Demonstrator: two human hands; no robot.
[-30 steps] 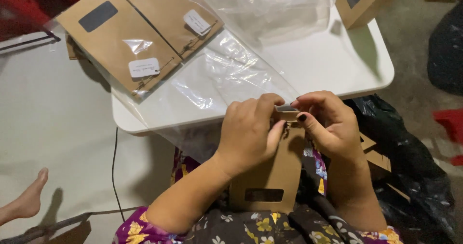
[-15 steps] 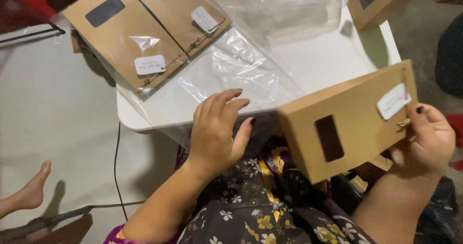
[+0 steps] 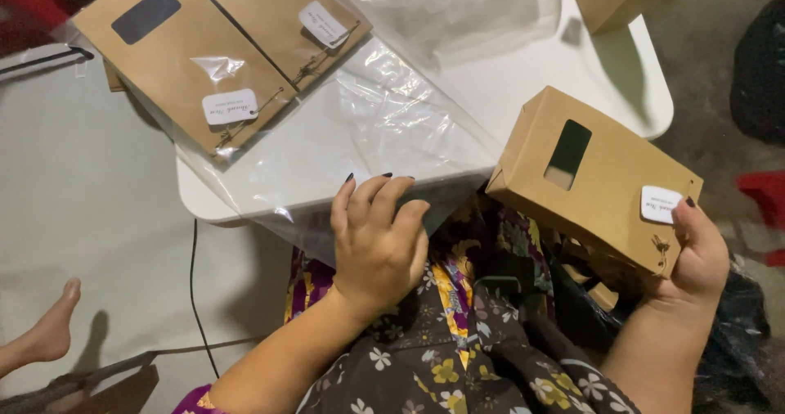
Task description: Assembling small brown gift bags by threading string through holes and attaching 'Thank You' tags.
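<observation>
Landmark: white table (image 3: 523,95). Right hand (image 3: 695,254) sits off the table's near right corner, fingers closed around the tagged end of a brown paper bag (image 3: 593,181) with a dark window; the bag is tilted, its far end overlapping the table edge. Left hand (image 3: 378,238) is at the table's near edge, fingers loosely spread and curled, resting on clear plastic wrap (image 3: 384,128) that drapes over that edge; it grips nothing firmly. Two flat brown bags (image 3: 221,50) lie at the table's far left corner, under plastic.
</observation>
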